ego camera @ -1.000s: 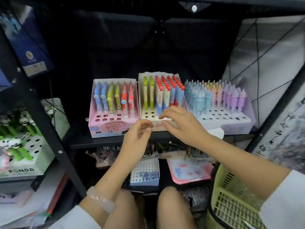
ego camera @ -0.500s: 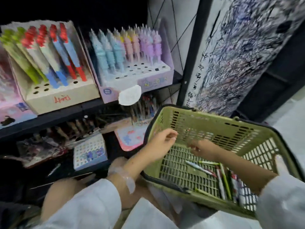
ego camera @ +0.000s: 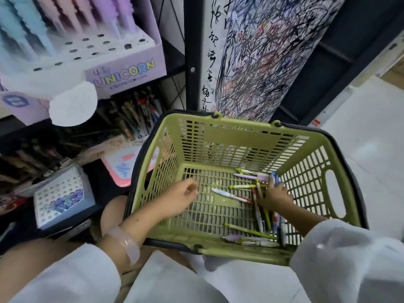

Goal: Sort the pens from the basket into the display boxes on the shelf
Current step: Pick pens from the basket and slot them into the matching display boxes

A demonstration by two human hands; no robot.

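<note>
About a dozen pens [ego camera: 251, 194] remain in the basket [ego camera: 229, 136], mostly at its right side. The right hand [ego camera: 274, 196] rests among them, grip unclear. The left hand [ego camera: 178, 199] hovers, loosely curled, empty. The display box [ego camera: 122, 71] has vacant holes.

R hand [ego camera: 276, 196] now down on pens [ego camera: 258, 212] at basket [ego camera: 218, 130] floor; L hand [ego camera: 178, 199] lower inside.
</note>
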